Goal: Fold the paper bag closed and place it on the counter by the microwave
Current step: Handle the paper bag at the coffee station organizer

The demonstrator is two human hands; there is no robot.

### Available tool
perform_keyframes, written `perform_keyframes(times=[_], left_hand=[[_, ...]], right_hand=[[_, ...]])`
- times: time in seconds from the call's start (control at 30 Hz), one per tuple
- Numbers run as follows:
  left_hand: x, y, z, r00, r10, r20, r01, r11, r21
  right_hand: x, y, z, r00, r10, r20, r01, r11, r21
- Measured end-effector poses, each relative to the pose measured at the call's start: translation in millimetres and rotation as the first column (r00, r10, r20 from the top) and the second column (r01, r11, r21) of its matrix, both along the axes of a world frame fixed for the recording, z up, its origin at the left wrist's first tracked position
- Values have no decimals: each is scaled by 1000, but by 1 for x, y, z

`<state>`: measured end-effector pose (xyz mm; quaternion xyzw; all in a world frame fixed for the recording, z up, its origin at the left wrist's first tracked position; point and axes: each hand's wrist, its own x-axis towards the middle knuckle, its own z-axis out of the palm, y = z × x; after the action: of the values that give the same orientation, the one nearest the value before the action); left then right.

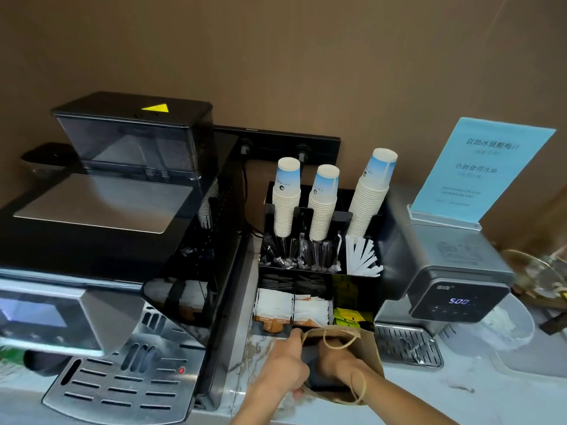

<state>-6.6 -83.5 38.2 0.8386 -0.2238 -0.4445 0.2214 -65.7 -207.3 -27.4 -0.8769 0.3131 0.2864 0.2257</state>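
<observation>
A brown paper bag (366,345) with twine handles stands open on the marble counter (460,391), just in front of the black organiser. My left hand (287,365) grips the bag's left rim, thumb over the edge. My right hand (339,361) reaches down inside the open mouth, where something dark lies; its fingers are hidden by the bag. One twine handle loops over the far rim, the other hangs near my right wrist. No microwave is in view.
A large coffee machine (101,271) fills the left side. Behind the bag stands a black organiser (319,271) with stacked paper cups, stirrers and sachets. A grey dispenser (451,286) showing 500, with a drip tray (408,345), is on the right, under a blue sign (481,170).
</observation>
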Motion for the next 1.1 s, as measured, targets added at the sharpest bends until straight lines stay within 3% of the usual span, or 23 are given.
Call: perform_keyframes(times=[0.1,0.37,0.67,0.97,1.1], left_hand=[[0,0,-2,1000,3,-9,-3,1000,4],[4,-1,-5,1000,3,-1,-3,1000,-5],[12,-6,-4,1000,12,-28,-11,999,39],[14,-11,1,999,33,-41,-33,999,-2],[14,-12,3,997,67,-37,-69,997,-38]], right_hand=[[3,3,2,997,70,-34,-70,997,-10],[7,18,1,968,241,75,-235,968,-85],[4,23,-9,979,140,146,-151,986,67],[3,-3,49,974,226,-18,-223,969,105],[-15,-23,101,976,189,107,-208,958,199]])
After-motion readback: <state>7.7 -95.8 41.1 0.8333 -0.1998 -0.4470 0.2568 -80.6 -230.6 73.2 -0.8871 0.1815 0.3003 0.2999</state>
